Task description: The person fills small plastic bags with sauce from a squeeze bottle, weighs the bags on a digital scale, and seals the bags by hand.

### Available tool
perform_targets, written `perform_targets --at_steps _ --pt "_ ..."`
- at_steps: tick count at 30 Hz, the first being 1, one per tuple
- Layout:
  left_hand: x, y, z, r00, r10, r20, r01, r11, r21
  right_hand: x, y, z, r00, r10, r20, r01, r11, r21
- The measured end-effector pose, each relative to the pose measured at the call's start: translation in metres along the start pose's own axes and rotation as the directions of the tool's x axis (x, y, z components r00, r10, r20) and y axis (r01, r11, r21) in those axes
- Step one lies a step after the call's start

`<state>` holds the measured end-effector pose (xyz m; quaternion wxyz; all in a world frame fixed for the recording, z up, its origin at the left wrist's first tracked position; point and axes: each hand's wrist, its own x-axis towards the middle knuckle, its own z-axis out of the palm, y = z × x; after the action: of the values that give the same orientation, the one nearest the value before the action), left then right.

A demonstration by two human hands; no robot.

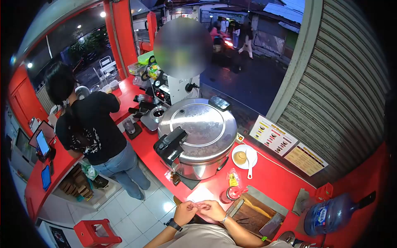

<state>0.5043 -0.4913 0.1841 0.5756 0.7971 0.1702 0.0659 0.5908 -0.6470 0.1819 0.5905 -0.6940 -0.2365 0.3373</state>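
My left hand point(185, 213) and my right hand point(212, 210) meet at the front edge of the red counter point(165, 180), fingertips pinched together. Something small seems to be between them, too small to name. Just beyond the fingers lies a white sheet of paper point(202, 193). A red-lidded jar point(230, 194) stands to the right of my right hand, with a yellow packet point(233, 178) behind it. A dark watch point(173, 224) is on my left wrist.
A large metal cooker point(197, 128) with a closed lid fills the counter ahead. Right of it is a white plate point(250, 153) with a spoon. A water bottle point(326, 217) lies at right. Another person point(97, 124) stands at left, near a red stool point(95, 233).
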Motion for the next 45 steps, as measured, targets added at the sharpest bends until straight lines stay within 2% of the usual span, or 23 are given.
perform_targets --at_steps 5,8,11,13,14,15,17,19,20,21,22,23,25,27,29,30,31,33,34,35,37,40,45 --pt "-0.001 -0.011 0.001 0.995 0.005 0.099 -0.022 0.985 0.17 0.002 0.005 -0.009 0.99 -0.054 0.132 0.075 0.984 -0.159" --pt "-0.004 -0.008 0.001 0.997 -0.05 0.066 0.043 0.993 0.109 0.001 0.016 -0.007 0.99 0.118 0.078 -0.132 0.969 0.21" --pt "-0.003 -0.015 0.003 0.997 -0.004 0.071 -0.004 0.994 0.112 0.003 0.019 -0.007 0.987 0.147 0.071 -0.149 0.988 0.034" --pt "-0.003 -0.018 0.007 0.997 -0.062 0.047 0.049 0.971 0.235 0.003 0.029 0.003 0.998 0.062 0.005 -0.062 0.997 0.038" --pt "-0.002 -0.02 0.008 0.998 -0.066 0.013 0.062 0.975 0.211 0.0 0.014 0.008 0.997 -0.06 -0.049 0.045 0.965 -0.26" --pt "-0.001 -0.022 0.01 0.997 -0.07 -0.012 0.071 0.979 0.191 -0.001 0.001 0.011 0.98 -0.188 -0.07 0.122 0.835 -0.536" --pt "-0.001 -0.016 0.009 0.996 -0.087 -0.023 0.089 0.982 0.165 -0.005 -0.001 0.023 0.913 -0.399 -0.086 0.244 0.702 -0.669" --pt "0.002 -0.023 0.011 0.998 0.001 -0.068 0.014 0.975 0.22 -0.008 0.007 0.032 0.927 -0.366 -0.083 0.174 0.614 -0.77" --pt "0.0 -0.024 0.012 0.999 -0.012 -0.047 0.018 0.991 0.134 -0.003 0.022 0.034 0.906 -0.424 -0.02 0.198 0.465 -0.863" --pt "0.005 -0.022 0.015 0.999 -0.033 -0.002 0.033 0.998 0.054 0.0 0.02 0.031 0.921 -0.362 -0.145 0.103 0.584 -0.805" --pt "0.012 -0.014 0.028 0.998 -0.017 0.052 0.018 1.0 -0.007 -0.004 0.012 0.021 0.96 -0.266 -0.092 0.083 0.581 -0.809" --pt "0.009 -0.01 0.037 0.997 -0.039 0.073 0.044 0.997 -0.058 -0.005 0.023 0.021 0.928 -0.255 -0.273 -0.032 0.674 -0.738" --pt "0.016 -0.006 0.044 0.961 -0.024 0.274 0.061 0.99 -0.126 -0.035 0.005 0.016 0.817 -0.344 -0.463 -0.119 0.685 -0.718" --pt "0.022 0.004 0.03 0.886 0.094 0.454 -0.147 0.986 0.083 -0.047 0.006 0.023 0.796 -0.254 -0.549 -0.205 0.741 -0.64" --pt "0.034 -0.004 0.036 0.783 0.285 0.553 -0.42 0.898 0.131 -0.051 0.028 0.016 0.754 -0.17 -0.635 -0.282 0.788 -0.547" --pt "0.02 0.016 0.037 0.742 0.389 0.546 -0.535 0.834 0.133 -0.057 0.034 0.02 0.705 -0.129 -0.697 -0.229 0.889 -0.396" --pt "0.024 0.024 0.028 0.663 0.335 0.669 -0.613 0.756 0.23 -0.059 0.042 0.024 0.661 -0.089 -0.745 -0.144 0.96 -0.242" --pt "0.015 0.034 0.031 0.345 0.683 0.644 -0.897 0.442 0.012 -0.067 0.054 0.03 0.562 0.02 -0.827 -0.146 0.987 -0.075" --pt "0.015 0.038 0.029 0.217 0.704 0.676 -0.933 0.353 -0.068 -0.077 0.046 0.035 0.541 0.065 -0.838 -0.143 0.99 -0.015" --pt "0.008 0.044 0.027 0.217 0.671 0.709 -0.946 0.324 -0.018 -0.084 0.043 0.04 0.527 0.112 -0.842 -0.146 0.989 0.04" --pt "0.021 0.023 0.023 0.196 0.588 0.785 -0.907 0.412 -0.083 -0.088 0.038 0.059 0.496 0.1 -0.862 -0.123 0.991 0.044" --pt "0.028 0.013 0.013 0.144 0.613 0.777 -0.888 0.426 -0.172 -0.08 0.032 0.087 0.376 0.043 -0.926 -0.073 0.997 0.017" --pt "0.013 0.009 -0.026 0.089 0.599 0.796 -0.913 0.369 -0.175 -0.073 0.022 0.128 0.404 0.125 -0.906 -0.138 0.988 0.075"
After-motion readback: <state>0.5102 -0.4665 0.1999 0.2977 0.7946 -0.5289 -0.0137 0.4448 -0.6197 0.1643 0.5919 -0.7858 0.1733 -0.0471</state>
